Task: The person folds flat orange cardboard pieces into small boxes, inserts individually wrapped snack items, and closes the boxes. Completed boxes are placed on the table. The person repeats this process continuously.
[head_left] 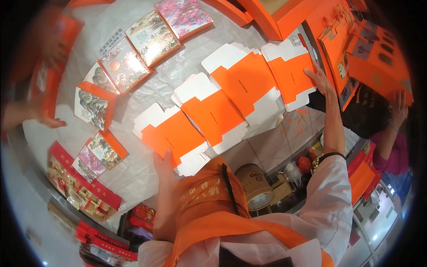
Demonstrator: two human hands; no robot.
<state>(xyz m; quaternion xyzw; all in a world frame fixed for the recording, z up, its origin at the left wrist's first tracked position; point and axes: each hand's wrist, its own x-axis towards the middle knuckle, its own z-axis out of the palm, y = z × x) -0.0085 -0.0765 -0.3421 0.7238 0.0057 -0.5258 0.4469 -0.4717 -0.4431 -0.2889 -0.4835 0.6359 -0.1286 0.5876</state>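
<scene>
Four piles of flat, unfolded orange-and-white cartons lie in a slanting row before me, edges overlapping. My left hand (164,163) is at the near left end, thumb and finger gripping the edge of the nearest carton pile (171,135). At the far right end, my right hand (319,79) grips the outer edge of the last carton pile (292,80), thumb on top; its other fingers are partly hidden. Between them lie a second pile (213,115) and a larger third pile (244,80).
Picture-printed boxes (124,64) line the far left of the sheeted table (147,95). Near left stands a red-edged tray of packets (80,187). Co-workers' hands show at left (49,120) and right (399,109), by orange boxes. A round drum (253,184) stands below.
</scene>
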